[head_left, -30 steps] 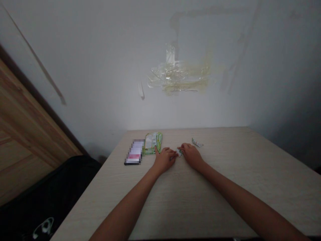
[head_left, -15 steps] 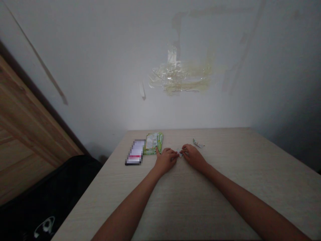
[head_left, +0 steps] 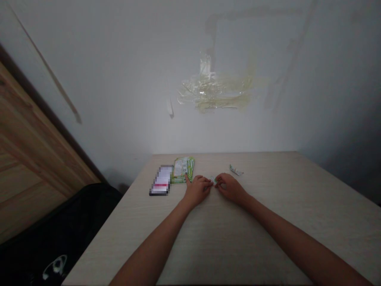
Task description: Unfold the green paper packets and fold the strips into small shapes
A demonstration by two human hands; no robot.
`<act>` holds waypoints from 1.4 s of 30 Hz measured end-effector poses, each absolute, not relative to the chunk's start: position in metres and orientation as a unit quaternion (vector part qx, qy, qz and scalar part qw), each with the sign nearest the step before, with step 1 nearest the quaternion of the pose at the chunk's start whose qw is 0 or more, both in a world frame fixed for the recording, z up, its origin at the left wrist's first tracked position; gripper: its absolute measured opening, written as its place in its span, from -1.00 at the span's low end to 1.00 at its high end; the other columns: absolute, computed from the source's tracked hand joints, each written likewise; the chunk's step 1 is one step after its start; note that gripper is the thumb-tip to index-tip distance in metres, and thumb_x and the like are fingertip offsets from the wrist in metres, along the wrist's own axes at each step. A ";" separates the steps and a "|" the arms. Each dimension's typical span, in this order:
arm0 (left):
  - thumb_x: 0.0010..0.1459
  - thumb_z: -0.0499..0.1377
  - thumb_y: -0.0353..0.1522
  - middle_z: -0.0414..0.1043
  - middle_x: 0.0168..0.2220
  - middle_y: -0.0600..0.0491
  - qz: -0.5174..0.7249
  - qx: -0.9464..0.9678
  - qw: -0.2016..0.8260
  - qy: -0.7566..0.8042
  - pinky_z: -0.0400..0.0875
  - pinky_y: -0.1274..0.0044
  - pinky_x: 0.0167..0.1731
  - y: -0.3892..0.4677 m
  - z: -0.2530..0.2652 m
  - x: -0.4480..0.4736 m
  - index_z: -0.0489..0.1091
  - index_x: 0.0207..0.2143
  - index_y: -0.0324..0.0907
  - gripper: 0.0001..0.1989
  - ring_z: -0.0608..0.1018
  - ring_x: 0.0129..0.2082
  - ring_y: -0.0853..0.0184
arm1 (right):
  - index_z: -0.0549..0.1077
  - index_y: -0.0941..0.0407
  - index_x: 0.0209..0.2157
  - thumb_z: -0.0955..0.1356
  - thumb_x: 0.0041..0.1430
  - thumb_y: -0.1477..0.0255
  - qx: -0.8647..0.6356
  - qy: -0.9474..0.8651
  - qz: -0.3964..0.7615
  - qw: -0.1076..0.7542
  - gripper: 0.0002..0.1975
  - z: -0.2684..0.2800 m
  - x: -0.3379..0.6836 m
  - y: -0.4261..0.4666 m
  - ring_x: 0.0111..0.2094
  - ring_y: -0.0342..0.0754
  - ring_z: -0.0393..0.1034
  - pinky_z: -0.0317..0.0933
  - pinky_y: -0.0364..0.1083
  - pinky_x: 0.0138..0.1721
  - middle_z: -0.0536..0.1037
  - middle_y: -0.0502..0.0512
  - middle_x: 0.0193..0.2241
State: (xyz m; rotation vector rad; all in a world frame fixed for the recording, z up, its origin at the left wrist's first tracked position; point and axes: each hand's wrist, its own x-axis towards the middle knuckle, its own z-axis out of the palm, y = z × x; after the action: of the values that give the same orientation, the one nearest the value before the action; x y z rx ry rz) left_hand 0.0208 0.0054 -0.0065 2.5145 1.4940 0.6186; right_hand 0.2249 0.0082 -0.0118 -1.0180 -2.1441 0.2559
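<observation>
Between my two hands, at the middle of the table, is a small white-and-green piece of packet, mostly covered by my fingers. My left hand is closed on its left side, thumb stretched out toward the stack of green packets. My right hand pinches the piece from the right with bent fingers. Beyond the right hand lies a folded or crumpled strip of similar packet, touched by neither hand. How the piece is folded is too small to make out.
A phone with a blurred screen lies left of the packets. The pale wooden table meets a wall with clear tape on it. A black bag and a wooden panel stand at the left.
The fingers of my right hand have shifted slightly on the small piece. My left hand stays nearly in place, and the packets and phone lie as before.
</observation>
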 end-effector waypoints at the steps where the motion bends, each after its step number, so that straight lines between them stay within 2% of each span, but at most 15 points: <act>1: 0.22 0.14 -0.29 0.52 -0.02 0.09 0.209 0.839 0.077 0.497 -0.48 -0.13 0.21 0.005 -0.006 0.021 0.50 -0.07 0.14 -0.75 0.35 0.13 0.17 | 0.41 0.10 -0.35 0.31 0.02 0.64 -0.394 -0.835 0.104 0.369 -0.82 -0.011 0.225 0.007 -0.16 0.00 0.40 0.24 0.00 -0.05 0.52 0.11 -0.26; 4: 0.22 0.14 -0.29 0.53 -0.03 0.10 0.216 0.839 0.081 0.493 -0.48 -0.13 0.21 0.005 -0.006 0.021 0.50 -0.08 0.15 -0.75 0.36 0.12 0.18 | 0.41 0.10 -0.34 0.32 0.03 0.62 -0.393 -0.832 0.121 0.372 -0.84 -0.011 0.227 0.008 -0.17 0.00 0.41 0.25 0.00 -0.05 0.52 0.11 -0.26; 8: 0.22 0.15 -0.30 0.53 -0.02 0.10 0.224 0.836 0.092 0.492 -0.48 -0.09 0.23 0.005 -0.005 0.020 0.50 -0.08 0.14 -0.76 0.37 0.12 0.21 | 0.39 0.11 -0.23 0.30 0.10 0.58 -0.433 -0.796 0.132 0.401 -0.82 -0.018 0.229 0.015 -0.22 -0.02 0.42 0.27 -0.01 -0.09 0.52 0.09 -0.29; 10: 0.22 0.15 -0.29 0.53 -0.03 0.09 0.231 0.836 0.092 0.489 -0.49 -0.07 0.24 0.004 -0.005 0.020 0.51 -0.10 0.13 -0.77 0.37 0.11 0.22 | 0.39 0.12 -0.17 0.30 0.11 0.56 -0.448 -0.791 0.108 0.403 -0.79 -0.023 0.230 0.020 -0.15 0.00 0.40 0.26 0.01 -0.03 0.52 0.13 -0.24; 14: 0.22 0.15 -0.28 0.56 -0.07 0.11 0.251 0.834 0.088 0.483 -0.53 -0.11 0.21 0.002 -0.005 0.020 0.53 -0.16 0.13 -0.80 0.39 0.09 0.21 | 0.45 0.18 -0.11 0.43 0.07 0.40 -0.464 -0.807 0.040 0.362 -0.67 -0.032 0.231 0.028 0.03 0.14 0.29 0.18 0.13 0.09 0.48 0.29 -0.08; 21: 0.23 0.15 -0.25 0.55 -0.09 0.06 0.267 0.810 0.104 0.512 -0.43 -0.11 0.23 0.003 0.000 0.020 0.55 -0.19 0.06 -0.82 0.42 0.05 0.20 | 0.54 0.09 -0.14 0.43 0.10 0.38 -0.447 -0.827 0.033 0.340 -0.74 -0.038 0.233 0.032 0.05 0.13 0.28 0.17 0.17 0.10 0.49 0.25 -0.04; 28: 0.16 0.21 -0.17 0.50 -0.05 0.05 0.271 0.767 0.033 0.580 -0.41 -0.21 0.17 0.003 -0.003 0.023 0.51 -0.18 0.03 -0.80 0.38 0.10 0.12 | 0.56 0.08 -0.17 0.44 0.06 0.40 -0.442 -0.820 0.079 0.354 -0.75 -0.038 0.233 0.033 0.04 0.13 0.30 0.14 0.16 0.12 0.49 0.23 -0.03; 36: 0.10 0.26 -0.19 0.45 -0.01 0.06 0.270 0.758 0.068 0.589 -0.42 -0.21 0.17 0.002 -0.003 0.025 0.49 -0.27 -0.01 -0.83 0.34 0.12 0.12 | 0.51 0.12 -0.18 0.44 -0.02 0.46 -0.446 -0.788 0.158 0.394 -0.71 -0.032 0.228 0.028 0.04 0.11 0.32 0.13 0.12 0.14 0.53 0.19 -0.09; 42: 0.13 0.24 -0.21 0.45 0.02 0.08 0.304 0.753 0.088 0.577 -0.42 -0.18 0.18 0.003 -0.003 0.025 0.51 -0.35 -0.02 -0.88 0.31 0.16 0.12 | 0.47 0.10 -0.20 0.42 0.03 0.42 -0.442 -0.757 0.240 0.418 -0.76 -0.029 0.229 0.025 -0.12 0.03 0.41 0.27 0.03 -0.02 0.54 0.12 -0.21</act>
State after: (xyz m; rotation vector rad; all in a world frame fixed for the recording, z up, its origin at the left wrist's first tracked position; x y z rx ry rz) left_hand 0.0250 0.0034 -0.0031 2.2414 1.7176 0.9047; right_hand 0.2290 0.0247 -0.0287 -1.1086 -1.8991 0.6016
